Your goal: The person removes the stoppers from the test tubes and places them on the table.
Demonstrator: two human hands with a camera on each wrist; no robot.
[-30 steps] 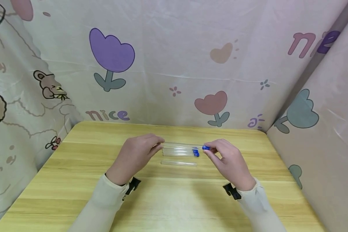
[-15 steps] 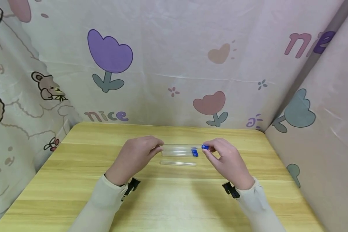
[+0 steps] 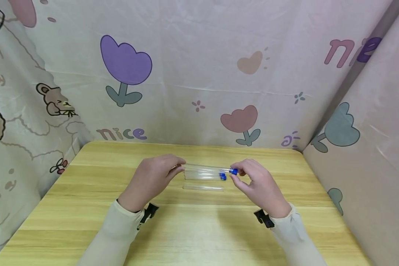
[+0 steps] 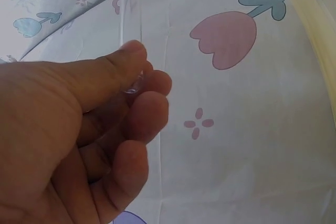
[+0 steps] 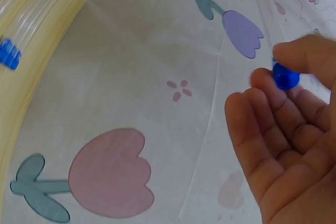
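Observation:
My left hand (image 3: 154, 179) pinches the rounded end of a clear test tube (image 3: 204, 167), held nearly level above the table. The left wrist view shows that tube (image 4: 131, 11) between thumb and fingers. At its other end is a blue cap (image 3: 233, 171), which my right hand (image 3: 261, 186) holds between thumb and index finger. In the right wrist view the same cap (image 5: 286, 78) sits at the fingertips, with the other fingers loosely bent. Just below the held tube, capped test tubes (image 3: 203, 176) lie side by side, their blue caps (image 3: 223, 177) to the right.
One test tube without a cap (image 3: 203, 188) lies separately, nearer to me. The wooden table (image 3: 193, 232) backs onto a printed curtain (image 3: 186, 66), and more curtain hangs at both sides.
The blue cap has shifted slightly left and down and now sits against the tube's end. The tube's right end tilts a little lower. The tubes on the table stay put.

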